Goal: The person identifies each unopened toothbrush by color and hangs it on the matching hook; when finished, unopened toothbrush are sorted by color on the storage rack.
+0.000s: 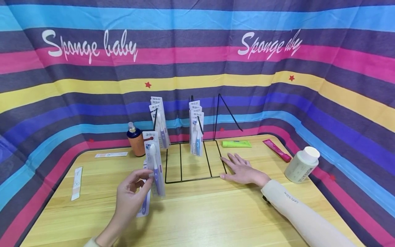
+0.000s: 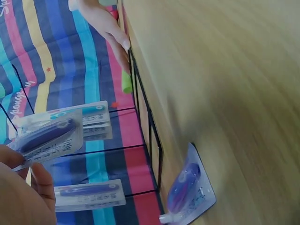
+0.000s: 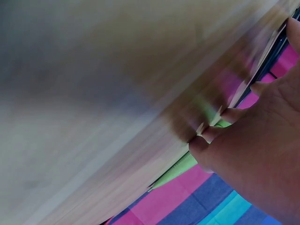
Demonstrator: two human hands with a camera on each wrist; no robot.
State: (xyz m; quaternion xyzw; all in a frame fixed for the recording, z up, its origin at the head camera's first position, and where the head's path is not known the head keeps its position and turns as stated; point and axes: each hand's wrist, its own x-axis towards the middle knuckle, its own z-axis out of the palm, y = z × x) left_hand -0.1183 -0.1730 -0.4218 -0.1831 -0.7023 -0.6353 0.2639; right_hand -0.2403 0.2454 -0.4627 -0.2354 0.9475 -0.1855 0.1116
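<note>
Here, low and left of centre in the head view, the left hand [image 1: 131, 195] pinches a blister-packed toothbrush [image 1: 155, 164] between thumb and fingertips, holding the pack upright above the wooden table [image 1: 216, 216], just left of the black wire display rack [image 1: 192, 161]. In the left wrist view the same pack [image 2: 47, 138] sits at the left edge with the fingers [image 2: 40, 187] curled against it. A second toothbrush pack [image 1: 144, 206] lies flat on the table under that hand (in the left wrist view it shows at the lower middle [image 2: 187, 190], beside the rack's base wires [image 2: 150, 136]).

The right hand [image 1: 243, 171] rests palm down on the table right of centre, fingers straight and slightly spread, its fingertips touching the rack's right front corner. The right wrist view is blurred; it shows the fingers [image 3: 220, 136] flat against the tabletop with a strip of the green tube [image 3: 180, 166] behind them.

On the rack, one bunch of toothbrush packs [image 1: 160, 120] hangs at the left hook and another bunch [image 1: 196, 127] at the middle hook. Behind the rack's right side the green tube [image 1: 236, 143] lies on the table, and a red sachet [image 1: 277, 150] lies further right. A white bottle [image 1: 301, 164] stands tilted near the right edge. A brown bottle with a dark blue cap section [image 1: 135, 140] stands left of the rack, a flat white strip [image 1: 111, 154] lies to its left, and another strip [image 1: 76, 183] lies near the table's left edge. Striped cloth printed "Sponge baby" [image 1: 89, 46] surrounds the table.
</note>
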